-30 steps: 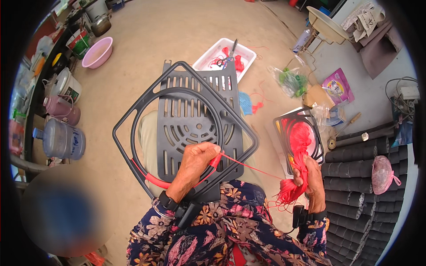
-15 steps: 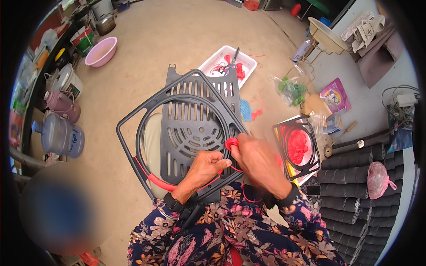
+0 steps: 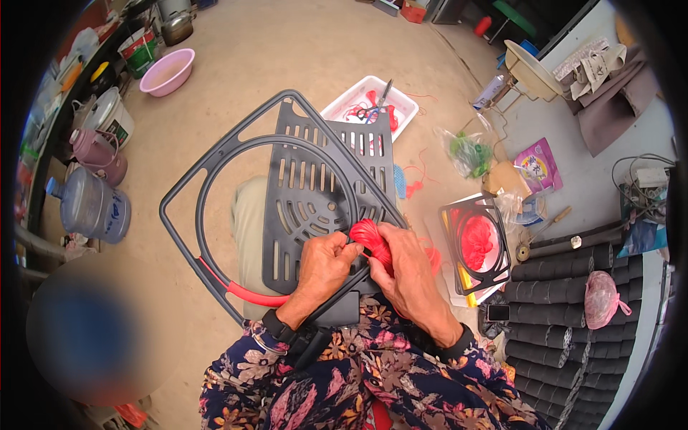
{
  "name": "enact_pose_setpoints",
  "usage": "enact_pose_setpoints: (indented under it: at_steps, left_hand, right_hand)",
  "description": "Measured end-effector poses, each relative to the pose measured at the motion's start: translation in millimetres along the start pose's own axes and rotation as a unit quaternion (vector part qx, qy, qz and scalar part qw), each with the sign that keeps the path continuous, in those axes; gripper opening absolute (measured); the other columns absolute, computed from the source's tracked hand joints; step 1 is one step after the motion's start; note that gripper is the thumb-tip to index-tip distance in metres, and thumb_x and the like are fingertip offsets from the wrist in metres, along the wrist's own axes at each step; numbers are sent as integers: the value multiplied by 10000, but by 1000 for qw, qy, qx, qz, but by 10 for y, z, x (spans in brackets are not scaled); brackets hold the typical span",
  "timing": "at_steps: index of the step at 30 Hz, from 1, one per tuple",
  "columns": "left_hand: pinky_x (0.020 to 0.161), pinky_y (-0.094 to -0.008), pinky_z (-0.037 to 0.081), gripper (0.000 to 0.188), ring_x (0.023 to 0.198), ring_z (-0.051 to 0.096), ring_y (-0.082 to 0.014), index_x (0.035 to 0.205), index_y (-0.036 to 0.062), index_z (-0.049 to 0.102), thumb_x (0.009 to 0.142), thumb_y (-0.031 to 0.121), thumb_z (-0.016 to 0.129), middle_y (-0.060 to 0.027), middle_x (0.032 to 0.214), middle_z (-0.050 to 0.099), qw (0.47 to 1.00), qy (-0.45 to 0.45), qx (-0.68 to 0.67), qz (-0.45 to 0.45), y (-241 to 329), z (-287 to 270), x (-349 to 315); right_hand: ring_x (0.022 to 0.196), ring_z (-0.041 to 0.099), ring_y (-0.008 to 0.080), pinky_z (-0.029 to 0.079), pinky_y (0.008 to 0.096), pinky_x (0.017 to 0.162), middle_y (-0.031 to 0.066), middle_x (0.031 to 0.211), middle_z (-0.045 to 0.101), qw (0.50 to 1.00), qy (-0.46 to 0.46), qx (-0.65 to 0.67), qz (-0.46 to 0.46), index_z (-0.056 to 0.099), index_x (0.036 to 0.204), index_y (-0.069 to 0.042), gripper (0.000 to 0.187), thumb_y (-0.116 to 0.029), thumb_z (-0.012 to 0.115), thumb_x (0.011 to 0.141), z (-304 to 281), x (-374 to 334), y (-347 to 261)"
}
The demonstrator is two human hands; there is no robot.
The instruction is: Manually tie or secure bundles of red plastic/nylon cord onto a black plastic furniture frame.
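A black plastic frame (image 3: 228,147) with a round ring inside lies tilted over my lap. Red cord is wound tightly along the ring's lower left part, making a smooth red band (image 3: 254,295). My left hand (image 3: 319,269) is closed at the ring's right side, thumb and forefinger pinched beside a bundle of red cord (image 3: 367,235). Around that bundle my right hand (image 3: 412,276) is wrapped, against the ring's inner right edge. The fingertips hide where the cord meets the ring. Beneath the frame is a black slatted plastic panel (image 3: 315,201).
Beyond the panel sits a white tray (image 3: 408,118) with red cord and scissors (image 3: 374,109). At right, another black frame (image 3: 453,247) rests over a container with red cord (image 3: 476,244). Dark rolls (image 3: 545,290) lie lower right. A pink basin (image 3: 168,86) and water jug (image 3: 97,208) stand left.
The red bundle now shows more fully between my hands, and my right hand, blurred before, has come down and lies steadier around it. The frame has shifted slightly left.
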State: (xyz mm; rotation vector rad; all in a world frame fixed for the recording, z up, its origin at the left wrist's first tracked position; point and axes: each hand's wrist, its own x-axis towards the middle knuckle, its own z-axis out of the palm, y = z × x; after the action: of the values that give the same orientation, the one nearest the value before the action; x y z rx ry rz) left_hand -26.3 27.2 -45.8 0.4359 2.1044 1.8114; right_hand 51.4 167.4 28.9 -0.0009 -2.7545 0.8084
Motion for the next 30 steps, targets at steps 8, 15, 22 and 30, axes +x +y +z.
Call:
enact_pose_setpoints:
  at_steps: [8, 15, 22, 30]
  left_hand:
    - [450, -310, 268, 369, 530, 309, -65, 635, -18, 474, 841, 168, 718, -5, 523, 370, 997, 5, 69, 33, 77, 7, -78]
    - [442, -365, 296, 372, 467, 311, -141, 643, -31, 459, 835, 178, 699, -116, 492, 378, 979, 26, 180, 95, 262, 46, -158]
    - [505, -474, 399, 319, 573, 562, -409, 671, 17, 558, 829, 267, 676, -193, 574, 544, 983, -3, 180, 16, 182, -78, -79]
    - [458, -384, 292, 361, 473, 298, -208, 649, -21, 475, 830, 194, 701, -152, 520, 377, 978, -44, 185, 89, 281, 69, -78]
  right_hand:
    - [944, 534, 356, 466, 413, 772, 185, 1025, 550, 1000, 10, -26, 2, 569, 1193, 31, 465, 7, 665, 738, -148, -9, 29]
    - [906, 544, 365, 495, 444, 761, 176, 932, 519, 985, -113, -129, 11, 576, 964, 78, 278, 24, 650, 702, -59, 248, -63]
    - [995, 525, 373, 464, 432, 812, 203, 1060, 554, 998, -16, 1, -64, 410, 1341, 53, 645, 24, 636, 738, -109, 142, 31]
    - [917, 542, 361, 459, 425, 756, 160, 914, 572, 1000, -19, -2, 13, 475, 1275, 8, 572, 17, 644, 729, 75, 175, 228]
